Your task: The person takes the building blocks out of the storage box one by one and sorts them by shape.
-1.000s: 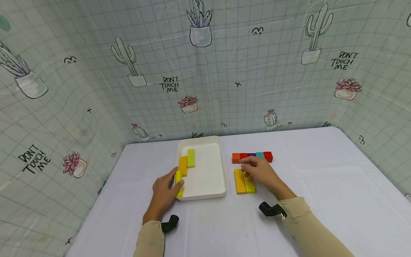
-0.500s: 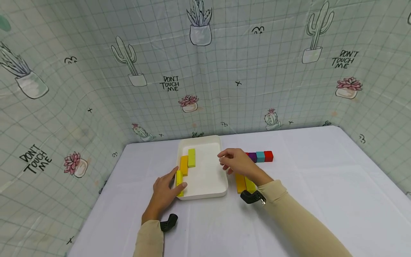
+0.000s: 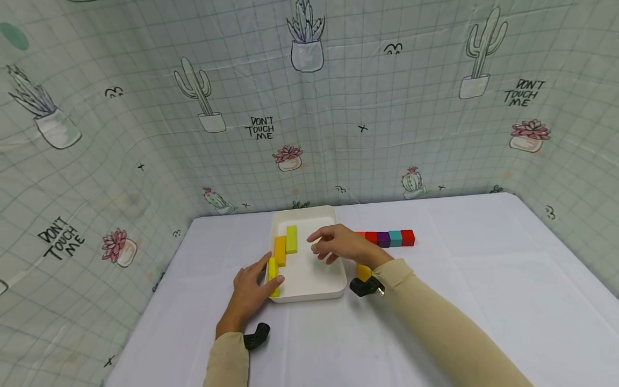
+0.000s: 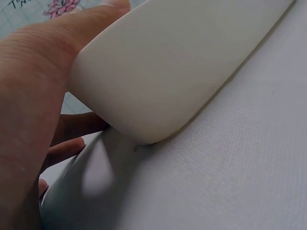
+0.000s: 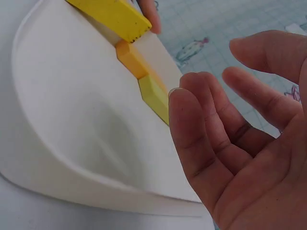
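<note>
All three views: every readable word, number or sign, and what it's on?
"DON'T TOUCH ME": backdrop cloth, head view, left.
"DON'T TOUCH ME": same cloth, left of centre.
"DON'T TOUCH ME": same cloth, right.
"x": small marks scattered on the cloth.
Left wrist view: lettering on the cloth, cut off, not fully readable.
Right wrist view: dark specks on the yellow block, too small to read.

The head view faces forward and down from above, while 2 close wrist views share its white tray [image 3: 309, 282].
</note>
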Tool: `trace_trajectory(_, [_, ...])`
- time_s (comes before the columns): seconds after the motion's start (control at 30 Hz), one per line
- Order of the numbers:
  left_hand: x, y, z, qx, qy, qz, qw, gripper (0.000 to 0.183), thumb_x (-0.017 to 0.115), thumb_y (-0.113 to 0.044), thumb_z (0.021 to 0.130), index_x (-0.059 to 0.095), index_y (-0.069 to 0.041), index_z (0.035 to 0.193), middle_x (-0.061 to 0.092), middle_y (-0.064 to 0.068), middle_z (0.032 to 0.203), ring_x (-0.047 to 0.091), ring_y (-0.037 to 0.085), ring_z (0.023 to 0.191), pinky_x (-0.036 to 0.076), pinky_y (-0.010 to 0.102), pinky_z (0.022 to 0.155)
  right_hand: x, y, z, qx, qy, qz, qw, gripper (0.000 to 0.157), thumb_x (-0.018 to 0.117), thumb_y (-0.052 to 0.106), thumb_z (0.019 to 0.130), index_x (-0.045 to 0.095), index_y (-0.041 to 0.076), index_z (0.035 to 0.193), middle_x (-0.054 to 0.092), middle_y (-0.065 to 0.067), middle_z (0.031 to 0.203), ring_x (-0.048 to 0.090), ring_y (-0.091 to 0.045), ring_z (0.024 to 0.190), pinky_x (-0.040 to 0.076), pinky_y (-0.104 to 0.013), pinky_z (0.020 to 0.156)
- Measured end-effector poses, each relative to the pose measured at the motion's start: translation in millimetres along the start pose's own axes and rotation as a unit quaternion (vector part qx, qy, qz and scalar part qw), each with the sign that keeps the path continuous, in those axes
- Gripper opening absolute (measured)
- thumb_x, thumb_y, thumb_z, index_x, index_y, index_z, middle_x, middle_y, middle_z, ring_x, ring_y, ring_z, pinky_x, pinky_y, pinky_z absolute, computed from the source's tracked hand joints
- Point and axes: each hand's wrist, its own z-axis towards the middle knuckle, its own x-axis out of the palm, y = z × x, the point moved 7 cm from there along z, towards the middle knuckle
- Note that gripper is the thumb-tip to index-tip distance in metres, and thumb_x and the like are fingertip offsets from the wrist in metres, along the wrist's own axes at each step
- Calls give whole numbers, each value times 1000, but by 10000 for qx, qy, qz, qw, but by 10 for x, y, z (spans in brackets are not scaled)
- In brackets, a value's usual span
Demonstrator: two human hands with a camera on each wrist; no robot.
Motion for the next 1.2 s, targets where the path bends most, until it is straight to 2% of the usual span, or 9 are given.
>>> trace_trajectory(0.27, [-29, 11, -8, -60, 58, -63, 9999, 82, 68, -55, 88, 38, -21, 156, 45, 15, 153, 34, 41, 142, 2, 58, 120, 185, 79, 140, -262, 495, -39, 9984, 45, 68, 22, 94, 61, 3, 133, 67, -20, 111, 67, -32, 98, 60, -37, 79])
trace_trajectory(0.53, [16, 72, -27, -12, 255, -136, 9996, 89, 70, -56, 87, 34, -16, 158, 48, 17, 150, 32, 39, 144, 0, 56, 121, 462, 5, 274, 24, 812, -136, 9966, 43, 71, 19, 93, 62, 3, 131, 67, -14, 99, 68, -26, 86, 61, -35, 74])
trace_trajectory(0.93, [-6, 74, 1, 136, 263, -102, 9995, 91, 69, -56, 87, 30, -18, 159, 42, 13, 156, 30, 37, 146, -1, 56, 121, 762, 13, 411, 194, 1282, 192, 9914, 51, 71, 15, 89, 56, 7, 138, 68, -16, 100, 69, -27, 85, 62, -41, 68])
trace_trajectory(1.2, [-29, 49, -9, -56, 238, -169, 9996, 92, 69, -60, 85, 31, -21, 159, 40, 13, 157, 25, 38, 147, 0, 59, 120, 857, 48, 461, 294, 1361, 233, 9900, 56, 70, 13, 89, 51, 5, 140, 70, -19, 100, 71, -28, 86, 62, -42, 68])
